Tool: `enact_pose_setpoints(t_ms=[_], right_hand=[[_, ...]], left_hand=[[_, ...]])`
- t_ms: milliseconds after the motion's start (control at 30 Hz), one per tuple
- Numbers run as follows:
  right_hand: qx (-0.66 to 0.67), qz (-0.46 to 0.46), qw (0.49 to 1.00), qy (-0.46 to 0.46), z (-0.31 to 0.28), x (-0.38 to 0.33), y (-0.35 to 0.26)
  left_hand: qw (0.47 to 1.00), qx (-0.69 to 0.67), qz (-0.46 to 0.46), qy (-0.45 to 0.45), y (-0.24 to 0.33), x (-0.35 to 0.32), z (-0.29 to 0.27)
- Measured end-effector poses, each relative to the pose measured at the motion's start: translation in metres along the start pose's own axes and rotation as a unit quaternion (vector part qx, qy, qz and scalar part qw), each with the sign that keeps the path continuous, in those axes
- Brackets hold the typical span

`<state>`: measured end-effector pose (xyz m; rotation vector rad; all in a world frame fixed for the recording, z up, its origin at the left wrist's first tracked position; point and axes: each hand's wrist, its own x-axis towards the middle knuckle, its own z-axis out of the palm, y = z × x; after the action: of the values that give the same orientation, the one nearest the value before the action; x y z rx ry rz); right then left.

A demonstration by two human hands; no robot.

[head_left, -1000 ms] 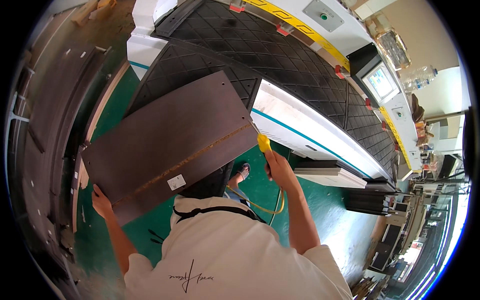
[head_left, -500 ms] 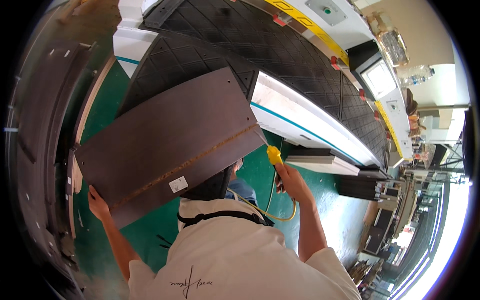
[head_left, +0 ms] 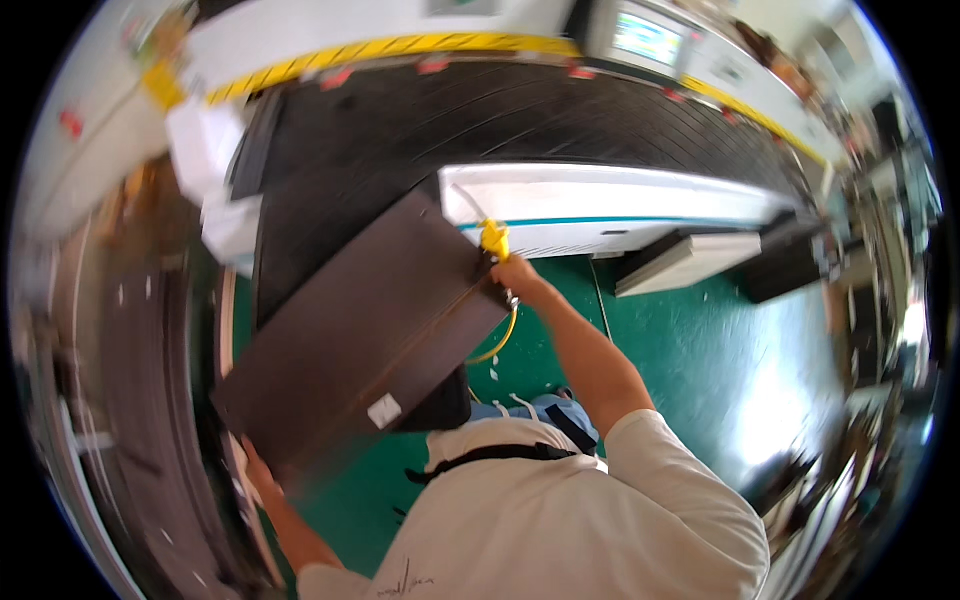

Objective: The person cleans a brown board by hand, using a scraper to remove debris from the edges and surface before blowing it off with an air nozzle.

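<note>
A wide dark brown panel (head_left: 335, 325) lies slanted, partly over the black machine table, with its near end reaching toward me. A groove (head_left: 440, 325) runs along its length, and a white label (head_left: 384, 411) is stuck close to its near edge. My left hand (head_left: 262, 472) grips the panel's lower left edge, its fingers partly hidden. By the panel's right end, my right hand (head_left: 518, 280) is closed on a yellow air blow gun (head_left: 494, 240). Its thin nozzle points up and left, past the panel's corner. A yellow hose (head_left: 505, 338) hangs from the gun.
Beyond the panel stretches the black machine table (head_left: 400, 115), with a white front face (head_left: 640, 195) and a screen (head_left: 647, 40) behind. Light boards (head_left: 690, 265) lean at the right. Long dark panels (head_left: 150, 400) are stacked at the left. The floor (head_left: 660, 335) is green.
My view has turned, so the machine now lies more level across it. The blow gun has moved up past the panel's right corner. My left hand stays on the panel's edge.
</note>
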<state>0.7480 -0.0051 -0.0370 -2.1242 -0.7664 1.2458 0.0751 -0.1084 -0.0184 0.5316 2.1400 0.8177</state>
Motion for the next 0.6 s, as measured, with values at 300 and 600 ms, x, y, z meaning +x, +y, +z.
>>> enact_pose_setpoints(t_ms=[300, 600], right_hand=[[0.219, 0.06, 0.965, 0.13, -0.113, -0.109, 0.204], [0.625, 0.201, 0.659, 0.367, -0.201, -0.285, 0.508]], left_hand=[[0.962, 0.044, 0.268, -0.002, 0.104, -0.127, 0.044], [0.732, 0.165, 0.571, -0.333, 0.21, -0.413, 0.333]])
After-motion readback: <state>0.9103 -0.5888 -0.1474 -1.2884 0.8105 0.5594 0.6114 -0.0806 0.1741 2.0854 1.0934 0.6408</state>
